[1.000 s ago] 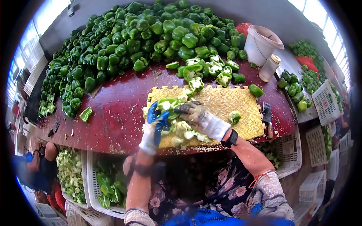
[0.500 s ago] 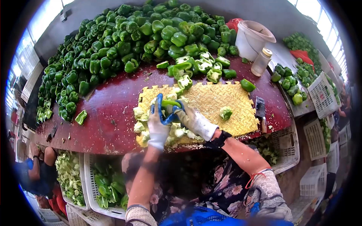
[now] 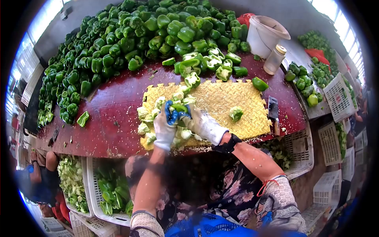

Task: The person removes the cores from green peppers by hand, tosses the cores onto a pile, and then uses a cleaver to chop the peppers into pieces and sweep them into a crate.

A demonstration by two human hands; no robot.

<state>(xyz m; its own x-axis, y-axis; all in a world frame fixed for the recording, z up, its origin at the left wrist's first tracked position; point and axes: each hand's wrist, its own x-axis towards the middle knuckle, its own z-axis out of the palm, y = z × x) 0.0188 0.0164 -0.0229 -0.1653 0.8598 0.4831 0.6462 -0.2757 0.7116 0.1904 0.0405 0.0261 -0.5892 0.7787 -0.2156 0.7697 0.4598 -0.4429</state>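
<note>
My left hand (image 3: 165,125), in a white glove with blue fingertips, is closed around a green pepper piece (image 3: 180,107) above the yellow foam mat (image 3: 213,96). Gloved the same way, my right hand (image 3: 202,123) grips that piece from the other side. My fingers hide much of it. Pale pepper cores (image 3: 143,128) lie around both hands, and a lone core (image 3: 236,113) sits farther right on the mat. Beyond the mat are several cut pepper halves (image 3: 192,80).
A big heap of whole green peppers (image 3: 118,43) covers the table's back. A cleaver (image 3: 273,108) lies right of the mat. Behind it stand a jar (image 3: 274,60) and a white bucket (image 3: 265,37). Below the table edge, a white crate (image 3: 91,185) holds pepper pieces.
Both hands have come closer together around the pepper piece, and the left fingers have curled in over it. The whole view has shifted slightly.
</note>
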